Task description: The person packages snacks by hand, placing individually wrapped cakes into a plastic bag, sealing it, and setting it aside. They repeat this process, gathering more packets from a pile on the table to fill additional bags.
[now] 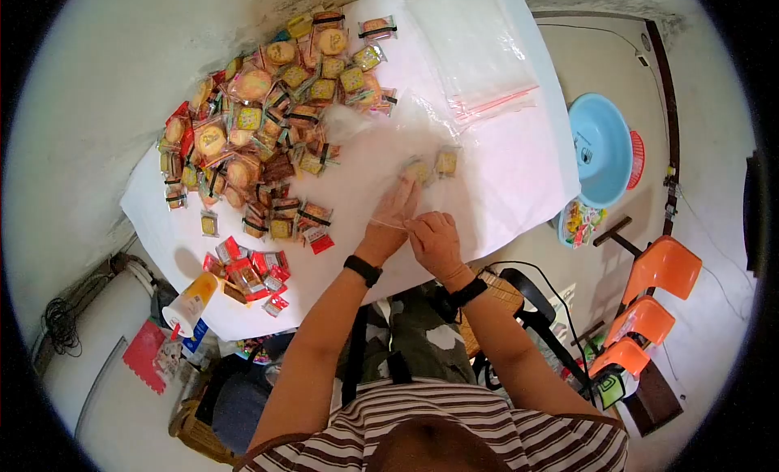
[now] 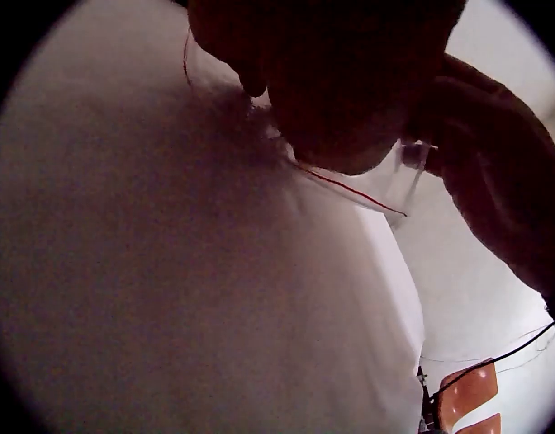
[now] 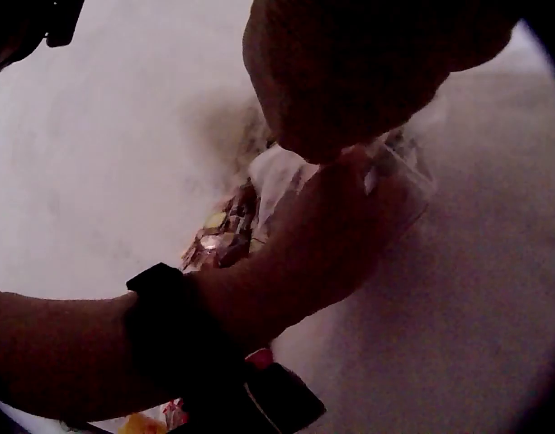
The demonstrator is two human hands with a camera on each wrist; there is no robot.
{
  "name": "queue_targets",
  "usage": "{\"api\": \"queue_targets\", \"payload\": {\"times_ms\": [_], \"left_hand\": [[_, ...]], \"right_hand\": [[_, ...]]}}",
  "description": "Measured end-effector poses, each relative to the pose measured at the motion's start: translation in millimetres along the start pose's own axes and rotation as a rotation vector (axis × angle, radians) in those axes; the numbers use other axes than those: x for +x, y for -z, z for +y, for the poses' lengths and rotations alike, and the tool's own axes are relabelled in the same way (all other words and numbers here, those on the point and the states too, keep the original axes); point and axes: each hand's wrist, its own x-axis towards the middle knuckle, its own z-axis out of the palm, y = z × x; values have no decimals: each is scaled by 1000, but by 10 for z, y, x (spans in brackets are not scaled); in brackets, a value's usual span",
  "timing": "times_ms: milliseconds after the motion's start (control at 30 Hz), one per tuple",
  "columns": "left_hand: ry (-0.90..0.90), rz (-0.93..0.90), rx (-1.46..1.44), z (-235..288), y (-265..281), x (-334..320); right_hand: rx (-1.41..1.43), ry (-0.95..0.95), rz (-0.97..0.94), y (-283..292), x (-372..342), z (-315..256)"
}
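A clear zip bag (image 1: 353,127) with a red line at its mouth lies on the white-covered table. My left hand (image 1: 393,216) reaches into the mouth, its fingers extended and showing pale through the plastic. Right at those fingertips is a yellow square wrapped cracker (image 1: 416,172); a second wrapped cracker (image 1: 445,161) lies just to the right. My right hand (image 1: 436,241) pinches the bag's edge beside the left wrist. In the left wrist view the red line (image 2: 350,190) runs below dark fingers. The right wrist view shows both hands close together at the plastic.
A big heap of wrapped cookies and crackers (image 1: 243,139) covers the table's left side. Red packets (image 1: 247,273) and a cup (image 1: 191,303) stand near the front left. Flat clear bags (image 1: 479,54) lie at the back right. Beyond the table are a blue basin (image 1: 600,151) and orange chairs (image 1: 661,269).
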Motion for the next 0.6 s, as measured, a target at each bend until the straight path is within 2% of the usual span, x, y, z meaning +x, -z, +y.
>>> {"api": "queue_targets", "payload": {"times_ms": [133, 200, 333, 400, 433, 500, 600], "left_hand": [[15, -47, -94, -101, -73, 78], [128, -121, -200, -172, -148, 211], [35, -18, -30, -121, -22, 393], [177, 13, -215, -88, 28, 520], [196, 10, -199, -109, -5, 506], [50, 37, -111, -146, -16, 388], [141, -31, -110, 42, 242, 57]], "right_hand": [[14, 4, -5, -9, -7, -48], [19, 1, -6, -21, -23, -58], [32, 4, -1, -34, -50, -83], [39, 15, 9, -45, -54, -95], [15, 12, 20, -53, -53, -70], [-14, -23, 19, -92, -75, -55], [9, -52, 53, -134, -100, -27]]}}
